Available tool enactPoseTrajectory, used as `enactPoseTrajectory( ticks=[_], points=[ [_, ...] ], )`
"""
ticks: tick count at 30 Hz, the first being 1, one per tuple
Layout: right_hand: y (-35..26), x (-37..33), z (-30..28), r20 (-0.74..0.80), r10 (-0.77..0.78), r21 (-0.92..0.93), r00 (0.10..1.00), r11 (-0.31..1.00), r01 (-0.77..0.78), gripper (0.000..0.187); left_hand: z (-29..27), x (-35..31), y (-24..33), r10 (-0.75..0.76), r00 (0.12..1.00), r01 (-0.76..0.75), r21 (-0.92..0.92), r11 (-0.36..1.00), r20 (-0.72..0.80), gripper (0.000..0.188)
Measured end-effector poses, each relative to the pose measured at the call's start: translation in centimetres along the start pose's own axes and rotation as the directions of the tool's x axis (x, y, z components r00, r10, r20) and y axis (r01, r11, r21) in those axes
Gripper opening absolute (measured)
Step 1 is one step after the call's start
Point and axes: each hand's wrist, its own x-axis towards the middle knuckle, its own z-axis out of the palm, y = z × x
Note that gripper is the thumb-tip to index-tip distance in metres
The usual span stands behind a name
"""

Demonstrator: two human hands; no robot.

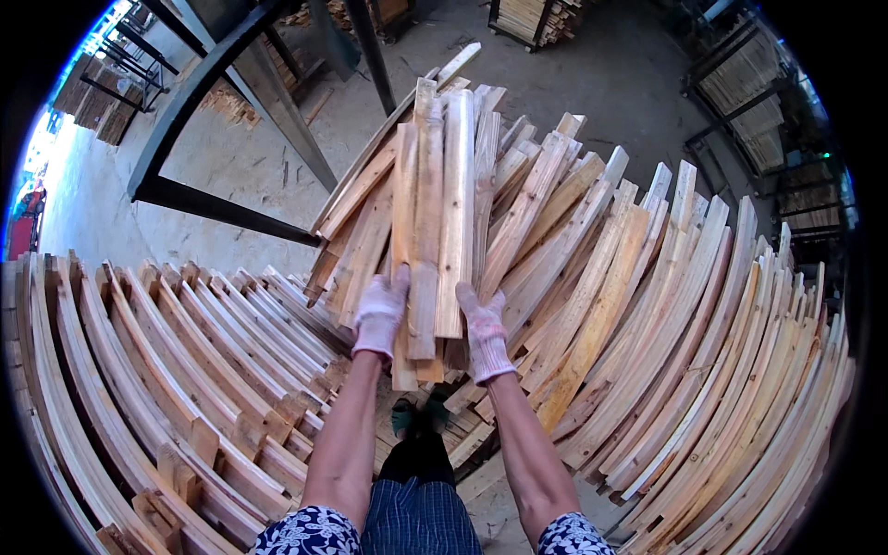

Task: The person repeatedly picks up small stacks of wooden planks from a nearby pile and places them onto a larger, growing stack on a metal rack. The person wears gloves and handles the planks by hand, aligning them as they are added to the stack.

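Observation:
In white-and-pink work gloves, my left hand (379, 313) and my right hand (483, 333) press in from either side on the near ends of a few narrow wooden boards (453, 217). These boards lie side by side, pointing away from me, on top of a loose pile of similar lumber. My left thumb rests along the left board's edge, and the other fingers of both hands are partly hidden beneath or beside the wood. To the right, more rough boards (638, 324) fan out in a slanting heap.
On the left stands a layered stack of boards (166, 370) with small spacer blocks. A dark metal frame (222, 213) rises at the far left of the pile. Racks of lumber (749, 102) stand at the back right. My feet (421, 416) are close to the pile.

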Motion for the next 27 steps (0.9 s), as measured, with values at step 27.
enactPoseTrajectory(
  ticks=[27],
  points=[
    [-2.6, -14.6, -7.9, 0.228, 0.083, 0.085, 0.97, 0.991, -0.104, 0.078, 4.0, -16.3, -6.0, 0.051, 0.882, 0.401, -0.801, 0.444, 0.469, 0.096]
  ],
)
